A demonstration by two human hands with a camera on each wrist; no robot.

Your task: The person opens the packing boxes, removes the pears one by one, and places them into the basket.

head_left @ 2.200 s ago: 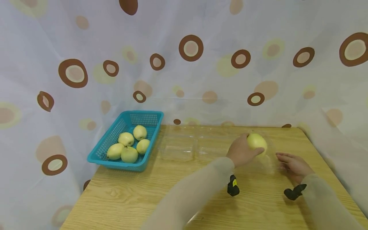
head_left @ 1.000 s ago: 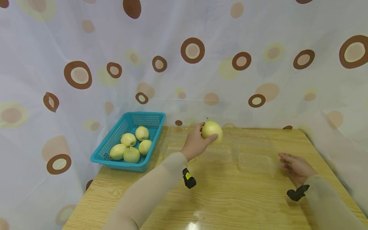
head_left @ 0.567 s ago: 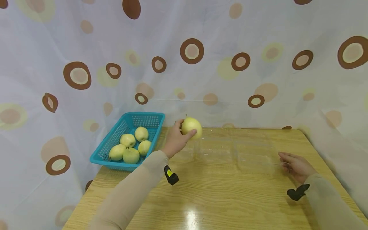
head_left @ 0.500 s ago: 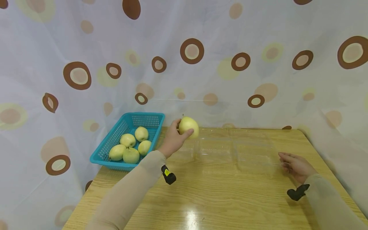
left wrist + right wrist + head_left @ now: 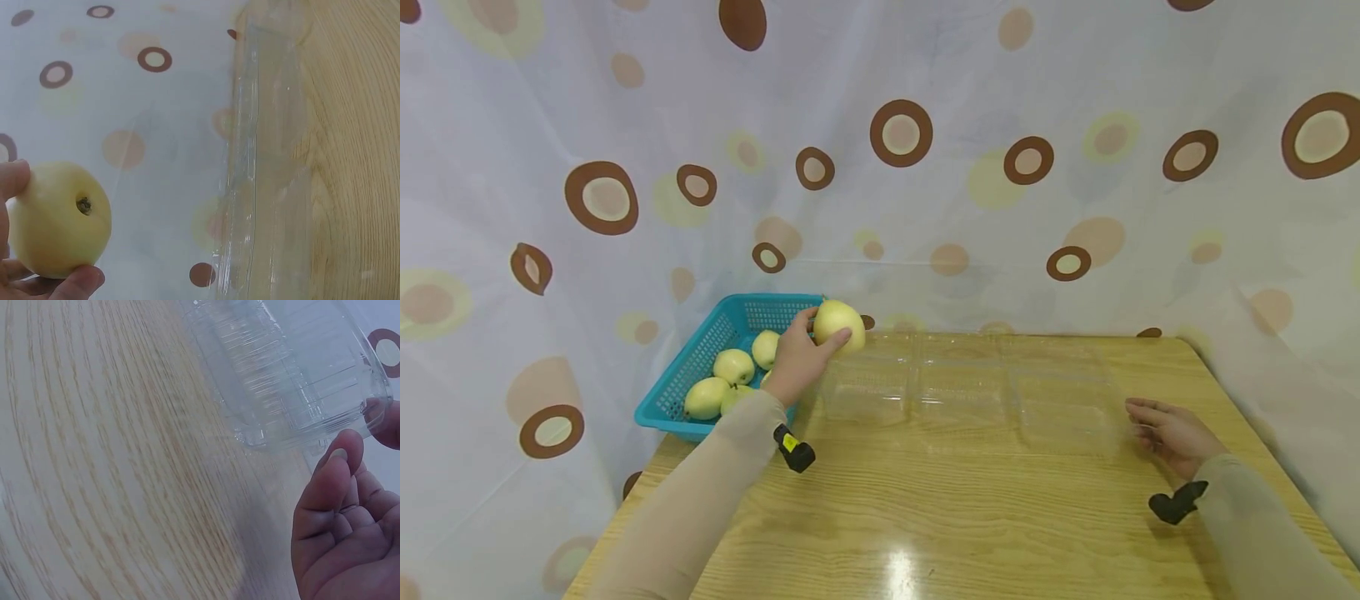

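Note:
My left hand (image 5: 801,357) grips a pale yellow pear (image 5: 839,326), raised over the right rim of the blue basket (image 5: 658,420). In the left wrist view, fingers and thumb curl round the pear (image 5: 59,219), its dark blossom end showing. Several more pears (image 5: 733,367) lie in the basket, some partly behind the left hand. At the right, my right hand (image 5: 1175,435) pinches the edge of the rightmost clear plastic box (image 5: 1063,408). The right wrist view shows thumb and a fingertip at the rim of this box (image 5: 294,381); no fruit is visible in it.
Two more clear boxes (image 5: 962,392) stand in line to its left, between basket and right hand, their see-through walls hard to make out. They sit on a wooden table (image 5: 970,517). A patterned curtain (image 5: 955,208) hangs behind the table's back edge.
The left hand has carried the pear leftward from above the rightmost box, past the other boxes, to the basket's rim. The right hand has stayed nearly in place.

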